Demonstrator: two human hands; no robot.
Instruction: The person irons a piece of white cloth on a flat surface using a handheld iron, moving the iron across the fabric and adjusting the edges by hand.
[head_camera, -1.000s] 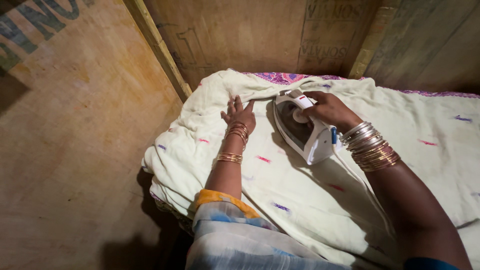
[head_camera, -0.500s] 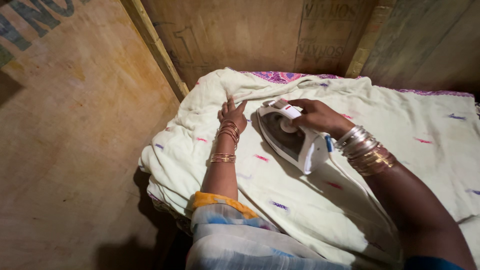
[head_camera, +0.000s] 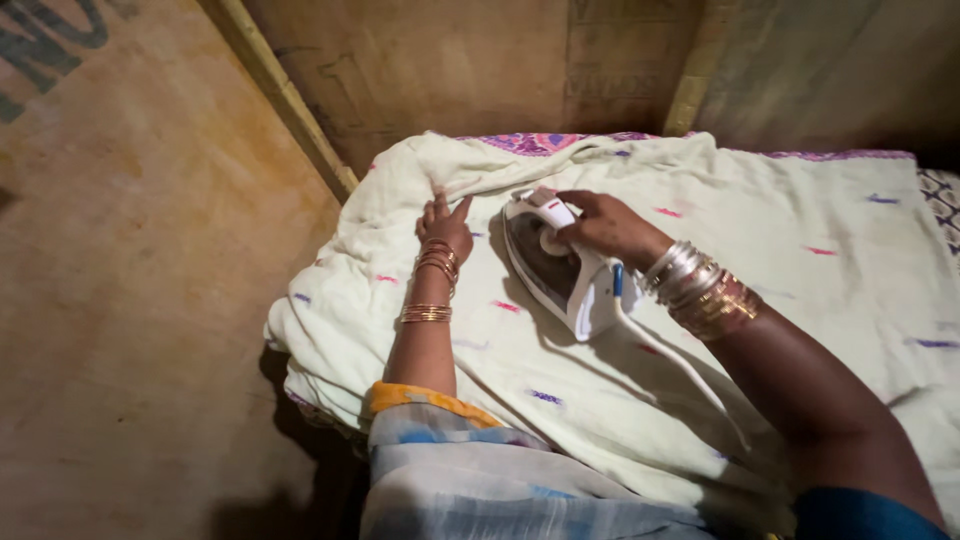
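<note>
- The right hand (head_camera: 605, 225) is closed around the handle of a white iron (head_camera: 560, 265), fingers wrapped over its top, and the iron sits tilted with its dark soleplate turned toward the left hand.
- The left hand (head_camera: 447, 225) lies open and flat on the cream cloth (head_camera: 600, 400), fingers spread and pointing away from the body; it grips nothing and only presses the fabric down, just beside the iron's nose.
- Compared with a second ago, the iron has slid leftward across the cloth, closer to the left hand and to the folded far edge; half a second ago it was already on its way there.
- The left hand has kept almost the same spot, holding the fabric while the iron came toward it.
- I read that as one pressing stroke running toward the held-down edge, so this strip of cloth is likely being smoothed now, with the wide stretch on the right not yet reached in this stroke.
- The iron's white cord (head_camera: 680, 365) trails back along the right forearm, over the cloth.
- The cloth covers a padded surface, with a patterned purple border (head_camera: 545, 143) showing at the far edge beside the wooden wall (head_camera: 450, 70).
- Bangles (head_camera: 700, 290) ring both wrists.
</note>
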